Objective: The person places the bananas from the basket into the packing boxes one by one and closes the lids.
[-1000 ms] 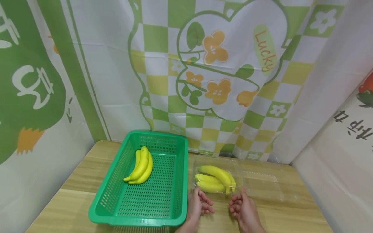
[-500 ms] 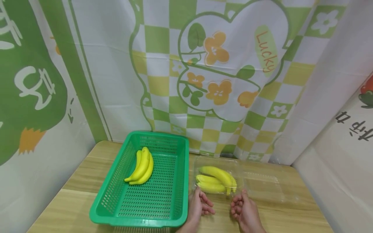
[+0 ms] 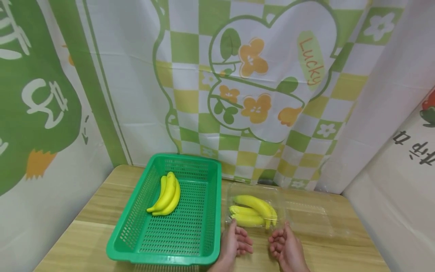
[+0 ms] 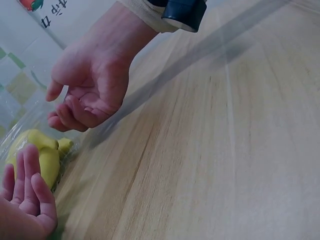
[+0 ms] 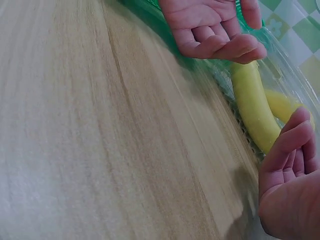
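Observation:
A clear plastic clamshell box [image 3: 231, 189] holds yellow bananas [image 3: 256, 204] on the wooden table, its transparent lid [image 3: 307, 215] laid out to the right. My left hand [image 3: 234, 243] is at the box's near left corner, fingers slightly bent, palm turned inward, holding nothing. By the near right corner is my right hand [image 3: 289, 245], its fingers loosely curled around nothing and its thumb raised toward the box rim. Whether either thumb touches the plastic, I cannot tell. The right wrist view shows a banana [image 5: 252, 107] behind the clear wall, between both hands.
Left of the box stands a green perforated basket [image 3: 219, 211] with another bunch of bananas [image 3: 168, 194] inside, close beside my left forearm. A printed curtain [image 3: 251, 151] hangs at the table's back edge. Bare wooden table [image 3: 85, 230] lies left of the basket.
The head view has shifted slightly. My left fingers have spread a little, and both hands stay near the box's front corners. Box and bananas have not moved on the table.

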Available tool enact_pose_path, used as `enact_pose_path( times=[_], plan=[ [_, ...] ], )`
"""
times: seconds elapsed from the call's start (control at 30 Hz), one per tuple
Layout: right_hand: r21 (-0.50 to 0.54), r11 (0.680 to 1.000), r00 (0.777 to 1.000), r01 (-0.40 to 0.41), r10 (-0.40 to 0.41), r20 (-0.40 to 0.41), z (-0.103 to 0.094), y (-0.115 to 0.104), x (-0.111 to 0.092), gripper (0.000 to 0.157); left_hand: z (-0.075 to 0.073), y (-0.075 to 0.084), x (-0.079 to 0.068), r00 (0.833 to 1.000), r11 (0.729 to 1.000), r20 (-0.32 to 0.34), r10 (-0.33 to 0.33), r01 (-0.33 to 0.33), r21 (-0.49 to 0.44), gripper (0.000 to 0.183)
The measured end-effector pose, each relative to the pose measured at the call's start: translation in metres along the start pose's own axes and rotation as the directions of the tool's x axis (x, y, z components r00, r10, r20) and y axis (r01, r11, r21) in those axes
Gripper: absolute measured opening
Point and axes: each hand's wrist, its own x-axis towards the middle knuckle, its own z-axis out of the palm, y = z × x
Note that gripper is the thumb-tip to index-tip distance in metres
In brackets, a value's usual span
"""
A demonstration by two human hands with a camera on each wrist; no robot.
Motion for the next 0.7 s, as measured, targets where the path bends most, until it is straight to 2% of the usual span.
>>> enact_pose_path(
  times=[0.1, 0.3, 0.43, 0.53, 0.57, 0.63, 0.7],
  plan=[
    [-0.014, 1.0, 1.0, -0.002, 0.002, 0.02, 0.0, 0.0, -0.004, 0.07, 0.003, 0.0, -0.005, 0.999, 0.998, 0.045, 0.0, -0.003, 0.056, 0.062],
    [-0.069, 0.998, 0.999, -0.003, 0.005, 0.032, 0.0, -0.007, -0.012, 0.073, 0.013, 0.007, -0.015, 0.994, 0.983, 0.095, 0.049, -0.065, 0.173, 0.061],
    [-0.104, 0.994, 1.0, 0.01, -0.009, 0.011, 0.001, -0.018, -0.019, 0.071, 0.022, 0.015, -0.023, 0.987, 0.97, 0.117, 0.114, -0.136, 0.202, 0.049],
    [-0.13, 0.991, 0.999, 0.028, -0.03, -0.019, 0.003, -0.03, -0.022, 0.07, 0.025, 0.026, -0.03, 0.972, 0.949, 0.156, 0.176, -0.209, 0.234, 0.033],
    [-0.133, 0.991, 0.999, 0.032, -0.036, -0.028, 0.004, -0.035, -0.023, 0.069, 0.025, 0.029, -0.033, 0.966, 0.938, 0.172, 0.196, -0.235, 0.255, 0.029],
    [-0.14, 0.989, 0.998, 0.053, -0.057, -0.03, 0.005, -0.044, -0.024, 0.068, 0.024, 0.038, -0.038, 0.947, 0.895, 0.206, 0.245, -0.303, 0.326, 0.022],
    [-0.139, 0.986, 0.996, 0.087, -0.091, -0.024, 0.007, -0.053, -0.024, 0.067, 0.02, 0.045, -0.043, 0.92, 0.828, 0.245, 0.306, -0.384, 0.409, 0.019]
  ],
)
